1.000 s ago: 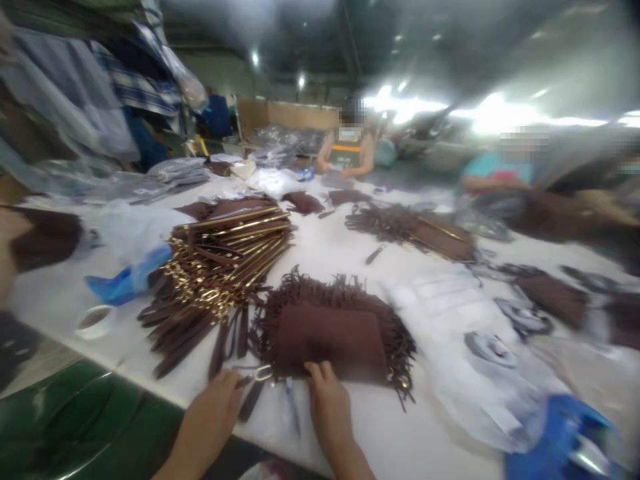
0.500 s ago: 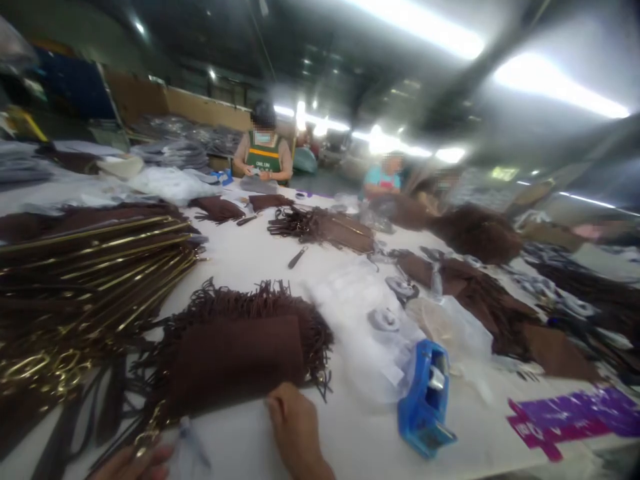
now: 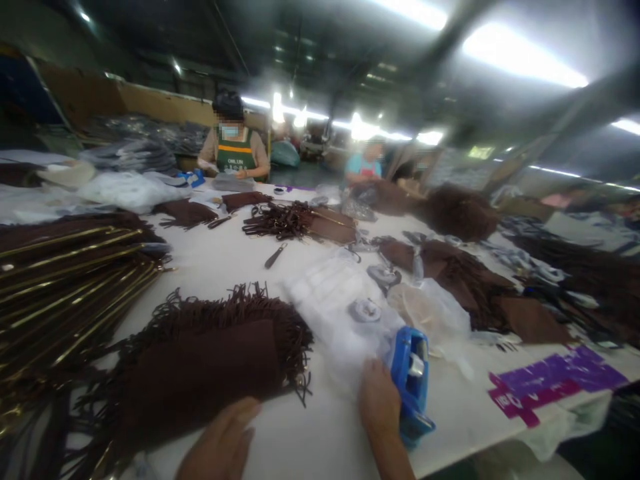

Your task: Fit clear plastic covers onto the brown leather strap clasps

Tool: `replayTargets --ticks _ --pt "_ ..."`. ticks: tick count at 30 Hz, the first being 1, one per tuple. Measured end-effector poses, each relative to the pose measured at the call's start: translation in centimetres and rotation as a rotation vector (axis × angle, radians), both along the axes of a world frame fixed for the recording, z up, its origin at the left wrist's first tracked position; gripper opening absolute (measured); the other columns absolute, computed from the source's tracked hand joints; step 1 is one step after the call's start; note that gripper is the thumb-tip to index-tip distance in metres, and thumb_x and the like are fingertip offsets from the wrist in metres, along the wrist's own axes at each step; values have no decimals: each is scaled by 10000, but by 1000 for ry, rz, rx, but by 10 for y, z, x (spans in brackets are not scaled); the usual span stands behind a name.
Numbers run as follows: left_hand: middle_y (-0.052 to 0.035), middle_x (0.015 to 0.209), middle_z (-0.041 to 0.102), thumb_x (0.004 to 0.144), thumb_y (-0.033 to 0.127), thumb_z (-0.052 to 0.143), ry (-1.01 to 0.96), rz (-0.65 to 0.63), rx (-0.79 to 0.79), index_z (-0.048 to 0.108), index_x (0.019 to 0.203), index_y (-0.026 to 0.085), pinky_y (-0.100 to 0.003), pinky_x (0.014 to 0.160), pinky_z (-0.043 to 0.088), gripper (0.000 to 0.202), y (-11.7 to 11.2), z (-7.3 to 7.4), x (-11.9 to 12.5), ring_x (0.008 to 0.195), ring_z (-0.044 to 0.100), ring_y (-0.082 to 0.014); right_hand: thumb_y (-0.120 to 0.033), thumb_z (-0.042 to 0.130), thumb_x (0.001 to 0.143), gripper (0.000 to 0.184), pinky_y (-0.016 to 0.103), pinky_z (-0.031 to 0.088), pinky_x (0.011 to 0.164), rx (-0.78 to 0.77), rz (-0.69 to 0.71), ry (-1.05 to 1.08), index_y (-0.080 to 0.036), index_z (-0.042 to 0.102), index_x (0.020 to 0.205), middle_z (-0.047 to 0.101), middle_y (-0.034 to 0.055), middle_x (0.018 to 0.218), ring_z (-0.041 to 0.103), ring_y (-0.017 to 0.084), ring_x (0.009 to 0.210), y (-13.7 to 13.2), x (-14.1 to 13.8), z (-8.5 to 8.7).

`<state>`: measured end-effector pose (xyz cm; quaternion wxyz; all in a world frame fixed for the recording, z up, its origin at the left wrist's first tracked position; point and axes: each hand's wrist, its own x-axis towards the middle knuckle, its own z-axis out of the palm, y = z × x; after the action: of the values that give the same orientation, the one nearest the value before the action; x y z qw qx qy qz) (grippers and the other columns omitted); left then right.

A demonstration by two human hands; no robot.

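Note:
My left hand [image 3: 220, 443] is at the bottom, by the near edge of a dark brown fringed piece [image 3: 200, 360] lying flat. Its fingers stretch out to the right with the thumb apart, and nothing shows in them. Close against the left side of a blue tape dispenser [image 3: 409, 390] is my right hand [image 3: 380, 403]. Its fingers are curled at the near edge of the clear plastic bags [image 3: 330, 333]; their tips are hidden, so anything in them cannot be made out. A roll [image 3: 365, 309] rests on the bags.
Brown pieces with gold-coloured strips [image 3: 75, 280] fan out at left. A dark strap tab [image 3: 275, 256] lies mid-table, before a bundle of brown tassels [image 3: 277, 221]. Purple and pink plastic [image 3: 555, 383] lies at the right edge. Across the table stands a person in a green apron [image 3: 235, 157].
My right hand has moved right to the tape dispenser. My left hand has let go of the gold-coloured metal clasp and come right. The view has swung slightly right.

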<state>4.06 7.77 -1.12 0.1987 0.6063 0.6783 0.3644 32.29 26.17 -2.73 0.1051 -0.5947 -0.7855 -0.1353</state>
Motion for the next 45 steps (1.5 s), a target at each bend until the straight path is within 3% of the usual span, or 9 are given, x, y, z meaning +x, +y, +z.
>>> replayTargets --ticks 3,6,12,19,29,33,37,41,45 --pt "-57 1336 600 924 195 458 123 -281 96 560 1330 331 -391 1055 443 441 59 13 70 1239 543 -272 39 378 814 371 335 445 671 -36 55 23 -181 671 754 646 111 766 613 250 764 3 0 0" --pt "-55 1522 391 860 46 432 264 -509 61 457 1414 307 -526 1161 284 612 109 13 119 1414 319 -325 34 424 817 332 319 458 749 -68 110 42 -177 680 824 659 92 817 611 236 824 -3 5 -1" --pt "-166 1481 419 903 42 386 480 -233 -66 640 1098 126 -567 1117 330 331 163 -15 124 1386 346 -352 57 495 809 396 340 504 817 -120 169 38 -131 655 1119 685 108 1013 619 262 943 -18 15 -9" --pt "-144 1407 480 959 160 424 405 -86 13 665 1017 165 -492 1133 350 247 160 -5 124 1342 398 -296 40 480 843 378 349 535 810 -176 193 110 -167 640 1117 688 93 1002 648 247 927 -14 10 -6" --pt "-95 1557 281 818 39 570 367 -290 38 661 1121 262 -608 1156 233 386 175 -31 146 1439 217 -366 37 295 857 466 311 533 832 29 97 198 -132 466 1256 594 158 1199 613 239 1093 -25 14 -25" --pt "-105 1554 277 786 24 587 345 -265 36 661 1109 237 -606 1156 239 394 167 -20 142 1438 209 -367 17 315 870 353 293 530 678 -80 71 251 -172 547 1057 622 86 951 658 214 809 -18 10 -11" --pt "-98 1538 282 831 72 602 381 -251 160 614 1145 228 -619 1151 246 351 157 -2 146 1436 190 -351 -20 354 898 361 287 528 663 -78 118 359 -193 557 1143 622 86 1048 670 214 861 -17 10 -1" --pt "-83 1215 530 904 149 583 389 -132 256 623 1043 213 -489 987 448 159 159 0 156 1181 462 -278 -110 308 969 342 302 530 759 -42 229 479 -209 589 1136 636 85 1047 664 213 923 -17 12 -7" --pt "-30 879 532 886 161 614 487 -136 199 611 890 209 -381 711 474 48 163 -7 161 835 502 -227 -312 347 1020 292 310 517 860 49 268 704 -181 587 1122 667 89 1003 658 210 973 -17 13 -22"
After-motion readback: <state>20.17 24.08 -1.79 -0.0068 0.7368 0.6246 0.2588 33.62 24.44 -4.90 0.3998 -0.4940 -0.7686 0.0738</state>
